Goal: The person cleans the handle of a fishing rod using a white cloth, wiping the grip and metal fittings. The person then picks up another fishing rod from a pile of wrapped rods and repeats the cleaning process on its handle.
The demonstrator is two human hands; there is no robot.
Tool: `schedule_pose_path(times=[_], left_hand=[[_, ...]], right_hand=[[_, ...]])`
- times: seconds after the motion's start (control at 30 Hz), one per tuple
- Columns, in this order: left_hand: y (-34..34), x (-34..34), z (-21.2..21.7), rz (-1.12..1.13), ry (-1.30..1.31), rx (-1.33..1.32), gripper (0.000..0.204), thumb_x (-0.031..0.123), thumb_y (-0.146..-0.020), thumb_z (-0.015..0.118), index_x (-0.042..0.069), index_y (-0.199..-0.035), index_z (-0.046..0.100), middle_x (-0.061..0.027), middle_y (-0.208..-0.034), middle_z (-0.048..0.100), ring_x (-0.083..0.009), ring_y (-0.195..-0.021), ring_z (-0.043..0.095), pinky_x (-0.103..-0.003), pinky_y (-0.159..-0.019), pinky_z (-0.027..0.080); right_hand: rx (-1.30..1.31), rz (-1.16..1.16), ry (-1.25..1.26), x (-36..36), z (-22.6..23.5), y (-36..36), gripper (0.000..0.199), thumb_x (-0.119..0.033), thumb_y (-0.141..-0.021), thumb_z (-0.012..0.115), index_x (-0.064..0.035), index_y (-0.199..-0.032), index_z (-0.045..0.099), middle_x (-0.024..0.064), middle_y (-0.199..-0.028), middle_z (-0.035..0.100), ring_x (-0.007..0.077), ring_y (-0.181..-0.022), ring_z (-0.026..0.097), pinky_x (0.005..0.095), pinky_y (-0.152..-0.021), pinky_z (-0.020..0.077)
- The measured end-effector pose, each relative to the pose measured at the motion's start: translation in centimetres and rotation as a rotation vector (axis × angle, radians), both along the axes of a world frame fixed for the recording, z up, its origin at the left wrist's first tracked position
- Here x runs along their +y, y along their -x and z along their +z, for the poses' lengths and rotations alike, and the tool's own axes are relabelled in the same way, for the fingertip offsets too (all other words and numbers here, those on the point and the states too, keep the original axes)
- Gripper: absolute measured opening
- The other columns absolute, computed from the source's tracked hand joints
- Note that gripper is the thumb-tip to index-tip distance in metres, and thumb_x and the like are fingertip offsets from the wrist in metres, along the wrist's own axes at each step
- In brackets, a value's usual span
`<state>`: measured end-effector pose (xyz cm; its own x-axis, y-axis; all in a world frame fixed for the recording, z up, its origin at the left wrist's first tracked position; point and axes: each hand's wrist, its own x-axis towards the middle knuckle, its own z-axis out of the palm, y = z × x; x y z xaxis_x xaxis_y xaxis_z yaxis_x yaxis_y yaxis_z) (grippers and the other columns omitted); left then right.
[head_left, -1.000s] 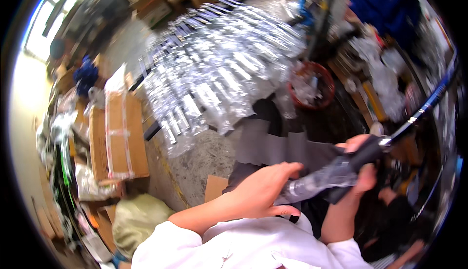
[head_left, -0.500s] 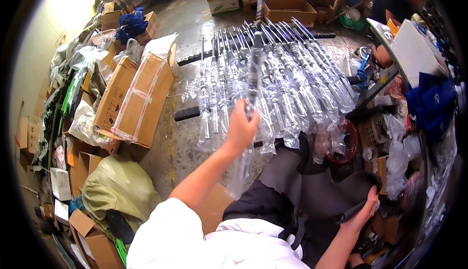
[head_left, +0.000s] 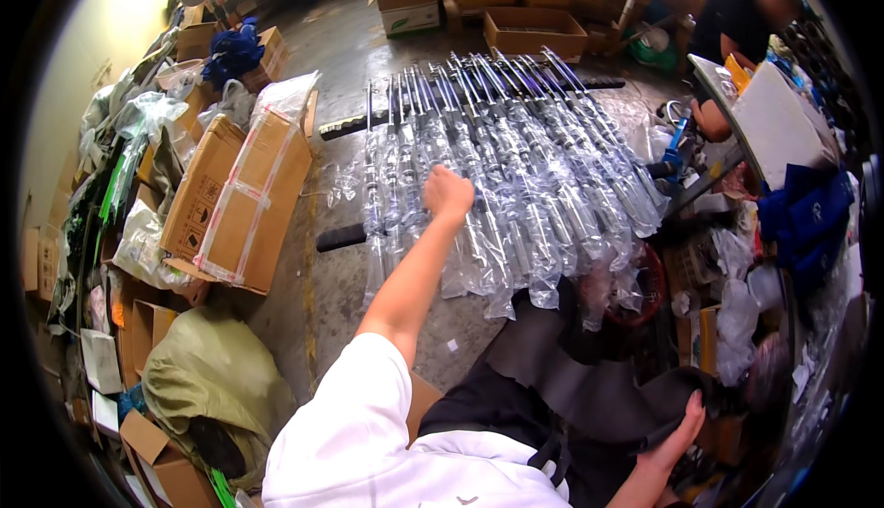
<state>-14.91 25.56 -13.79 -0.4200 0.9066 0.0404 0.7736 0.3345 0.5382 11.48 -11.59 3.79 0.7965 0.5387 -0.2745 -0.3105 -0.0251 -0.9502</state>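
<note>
A row of long dark rods in clear plastic sleeves [head_left: 516, 158] lies side by side on the concrete floor. My left hand [head_left: 448, 193] reaches out over the near-left part of the row, fingers closed in a fist around one sleeved rod [head_left: 433, 232] lying among the others. My right hand [head_left: 686, 425] is low at the right, beside my body, its fingers curled on the edge of a black cloth [head_left: 571, 370] that drapes over my lap.
A large taped cardboard box [head_left: 244, 199] and plastic bags stand left of the row. An olive sack [head_left: 207, 370] lies near my left side. Another person [head_left: 737, 20] works at a white table [head_left: 778, 121] at the upper right. A red round basket [head_left: 645, 287] sits by the rods' near ends.
My left hand has swung from my lap out over the row, bringing a sleeved rod down onto it. My right hand has dropped to the black cloth.
</note>
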Motion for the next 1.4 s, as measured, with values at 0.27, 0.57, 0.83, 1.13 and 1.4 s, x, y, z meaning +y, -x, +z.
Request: schedule_pose_path(times=[0.27,0.57,0.83,1.13,1.4], left_hand=[[-3.7,-5.3,5.2,-0.697,-0.524,-0.219,0.055,0.012,-0.073,0.065,-0.001,-0.121,0.043,-0.0161,-0.115,0.051,-0.0283,-0.106,0.048,-0.038,-0.095,0.033],[-14.1,-26.4,11.4,-1.381,0.254,-1.095,0.040,-0.003,-0.069,0.051,-0.001,-0.108,0.055,-0.0092,-0.100,0.059,-0.0155,-0.095,0.055,-0.026,-0.084,0.041],[-15.2,-24.5,17.4,-1.365,0.477,-1.110,0.023,0.007,-0.076,0.069,0.003,-0.093,0.054,0.0008,-0.079,0.058,-0.0054,-0.066,0.053,-0.018,-0.060,0.043],[-13.5,-22.8,10.7,-1.144,-0.058,-0.028,0.049,0.009,-0.070,0.071,0.005,-0.114,0.049,-0.0141,-0.100,0.056,-0.0265,-0.087,0.056,-0.035,-0.076,0.045],[-13.8,-29.7,-1.4,-1.469,0.023,0.251,0.072,0.033,-0.072,0.068,0.013,-0.134,0.037,-0.0276,-0.141,0.020,-0.0483,-0.125,0.026,-0.051,-0.100,0.028]], right_hand=[[-0.009,-0.001,-0.144,-0.2,-2.2,-0.4,0.026,-0.012,-0.086,0.055,-0.0017,-0.110,0.054,0.0066,-0.102,0.058,0.0136,-0.091,0.056,0.0261,-0.083,0.0444],[-0.399,0.427,-0.293,1.0,3.6,-0.5,0.018,-0.008,-0.086,0.052,-0.0003,-0.102,0.054,0.0042,-0.095,0.055,0.0091,-0.089,0.049,0.0235,-0.080,0.0395],[0.008,-0.002,-0.468,-3.8,3.5,-6.7,0.017,-0.011,-0.089,0.052,-0.0019,-0.103,0.055,0.0009,-0.092,0.058,0.0072,-0.081,0.055,0.0212,-0.074,0.0449],[-0.245,0.166,0.281,-2.5,-18.0,-8.0,0.042,-0.032,-0.087,0.055,0.0019,-0.112,0.050,0.0181,-0.105,0.061,0.0297,-0.098,0.058,0.0371,-0.085,0.0436],[-0.901,0.105,0.474,-9.5,-13.0,-11.1,0.034,-0.017,-0.075,0.065,-0.0026,-0.101,0.049,0.0171,-0.103,0.055,0.0355,-0.099,0.052,0.0411,-0.085,0.0422]])
